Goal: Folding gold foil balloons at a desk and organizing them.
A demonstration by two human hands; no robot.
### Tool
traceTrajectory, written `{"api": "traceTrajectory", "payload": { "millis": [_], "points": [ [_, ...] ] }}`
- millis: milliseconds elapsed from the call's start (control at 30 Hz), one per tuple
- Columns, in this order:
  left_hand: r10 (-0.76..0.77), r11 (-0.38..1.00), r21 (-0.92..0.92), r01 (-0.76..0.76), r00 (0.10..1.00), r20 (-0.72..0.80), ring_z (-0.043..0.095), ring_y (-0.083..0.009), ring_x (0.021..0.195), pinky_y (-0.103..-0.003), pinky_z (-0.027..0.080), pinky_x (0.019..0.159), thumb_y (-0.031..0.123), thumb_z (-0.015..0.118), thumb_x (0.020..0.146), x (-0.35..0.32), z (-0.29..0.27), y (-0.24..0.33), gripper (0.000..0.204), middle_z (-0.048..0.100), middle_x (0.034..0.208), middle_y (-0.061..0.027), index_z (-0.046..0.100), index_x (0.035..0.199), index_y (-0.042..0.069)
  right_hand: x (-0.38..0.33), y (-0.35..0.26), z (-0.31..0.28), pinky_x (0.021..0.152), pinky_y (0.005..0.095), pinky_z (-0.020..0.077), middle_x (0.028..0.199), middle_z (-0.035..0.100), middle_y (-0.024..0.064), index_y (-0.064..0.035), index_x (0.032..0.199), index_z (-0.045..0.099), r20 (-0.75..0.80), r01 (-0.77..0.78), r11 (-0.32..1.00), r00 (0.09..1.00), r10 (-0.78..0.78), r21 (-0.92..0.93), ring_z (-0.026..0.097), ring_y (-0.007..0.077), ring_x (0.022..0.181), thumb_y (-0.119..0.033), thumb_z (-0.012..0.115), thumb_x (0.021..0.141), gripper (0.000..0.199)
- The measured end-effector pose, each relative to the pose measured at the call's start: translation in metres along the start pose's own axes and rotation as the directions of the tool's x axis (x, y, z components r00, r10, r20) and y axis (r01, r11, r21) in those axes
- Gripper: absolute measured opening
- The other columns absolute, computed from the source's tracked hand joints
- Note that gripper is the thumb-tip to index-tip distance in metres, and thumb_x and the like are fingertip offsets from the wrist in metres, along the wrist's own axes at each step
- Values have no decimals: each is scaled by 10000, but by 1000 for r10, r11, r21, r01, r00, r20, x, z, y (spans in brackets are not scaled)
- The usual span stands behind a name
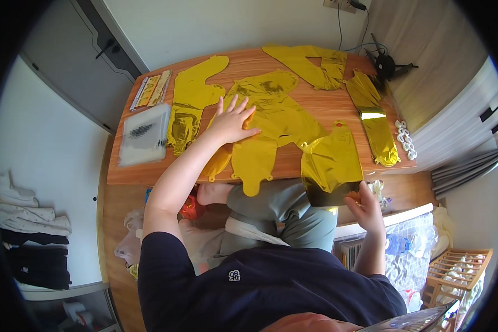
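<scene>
A flat gold foil balloon (271, 119) is pressed down on the wooden bench (310, 105) by the left hand (231, 123), whose grip is spread, fingers apart and palm flat on the foil, with nothing clamped. A small orange piece (250, 119) is seen just beside the fingertips. A second gold foil balloon (331, 161) hangs over the near edge of the bench, and its lower end is met by the right hand (364, 207); that grip is curled together on a small orange object (353, 195) (what it is cannot be told). To the left of the left hand another gold balloon shape (191, 102) is laid, and beyond it a clear plastic packet (144, 135) and a printed card (151, 90). Farther from the right hand a long gold balloon (375, 119) and a strip of white pieces (405, 139) are set near the bench's right edge.
</scene>
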State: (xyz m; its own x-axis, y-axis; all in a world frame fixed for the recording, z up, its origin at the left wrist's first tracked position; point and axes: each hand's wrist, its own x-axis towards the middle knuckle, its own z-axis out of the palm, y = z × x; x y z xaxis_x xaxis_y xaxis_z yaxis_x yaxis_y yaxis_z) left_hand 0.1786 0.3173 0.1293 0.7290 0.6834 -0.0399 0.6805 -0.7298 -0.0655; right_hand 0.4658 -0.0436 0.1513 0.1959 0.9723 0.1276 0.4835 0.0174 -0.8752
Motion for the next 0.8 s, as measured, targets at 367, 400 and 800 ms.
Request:
{"api": "traceTrajectory", "payload": {
  "millis": [367, 400, 800],
  "points": [
    [-144, 949, -295, 113, 986, -83, 122, -355, 1577, -590, 24, 1252, 775, 422, 939, 14, 22, 12, 961, 208, 1684, -191, 272, 1612, 105, -3, 16, 11, 788, 281, 544, 947, 719, 113, 71, 1251, 504, -25, 20, 995, 1000, -18, 97, 695, 133, 877, -10, 706, 924, 393],
    [-170, 929, -347, 129, 981, -90, 105, -361, 1579, -586, 30, 1253, 775, 407, 945, 13, 22, 8, 971, 189, 1686, -202, 241, 1619, 95, -3, 14, 11, 788, 281, 544, 947, 719, 113, 71, 1251, 504, -25, 19, 995, 1000, -17, 97, 695, 133, 877, -10, 706, 924, 393],
    [-239, 939, -270, 212, 968, -72, 177, -360, 1565, -601, 33, 1245, 691, 450, 984, -12, 30, -15, 895, 283, 1660, -185, 241, 1612, 88, -2, 7, 12, 705, 255, 473, 858, 653, 60, 62, 1291, 480, 4, -38, 984, 999, 38, 174, 567, 95, 786, 8, 659, 947, 391]
  ]
}}
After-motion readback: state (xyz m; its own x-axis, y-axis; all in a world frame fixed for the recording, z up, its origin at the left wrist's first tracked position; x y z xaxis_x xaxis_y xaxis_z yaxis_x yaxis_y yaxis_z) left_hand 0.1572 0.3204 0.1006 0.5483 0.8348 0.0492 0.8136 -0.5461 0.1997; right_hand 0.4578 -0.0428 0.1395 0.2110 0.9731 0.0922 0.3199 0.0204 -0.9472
